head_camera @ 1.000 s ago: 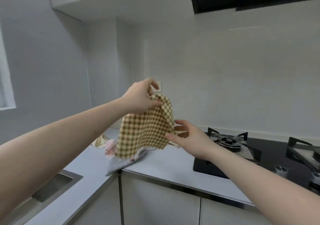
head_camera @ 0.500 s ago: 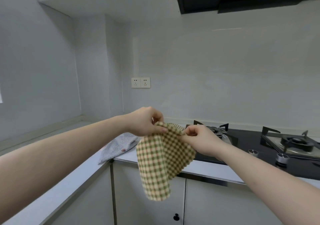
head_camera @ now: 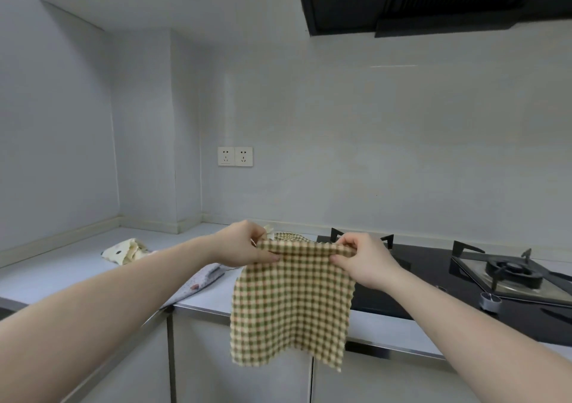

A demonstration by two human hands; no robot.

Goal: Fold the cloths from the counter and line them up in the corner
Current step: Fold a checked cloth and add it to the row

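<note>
A green-and-cream checked cloth [head_camera: 292, 303] hangs spread in the air in front of the counter edge. My left hand [head_camera: 244, 244] pinches its top left corner and my right hand [head_camera: 360, 258] pinches its top right corner. On the grey counter [head_camera: 77, 266] lie a cream cloth with dark spots [head_camera: 123, 251] near the corner and a pale grey patterned cloth [head_camera: 201, 278] partly hidden behind my left forearm. Another checked cloth [head_camera: 286, 237] peeks out behind my hands.
A black gas hob [head_camera: 439, 266] with two burners fills the counter on the right, with a round knob [head_camera: 490, 299] at its front. A range hood [head_camera: 433, 0] hangs above. A double wall socket [head_camera: 235, 156] sits near the corner. White cabinet doors [head_camera: 241, 371] run below.
My hands have drawn apart along the checked cloth's top edge, so it now hangs flat and spread instead of bunched. A second ago only my left hand held it.
</note>
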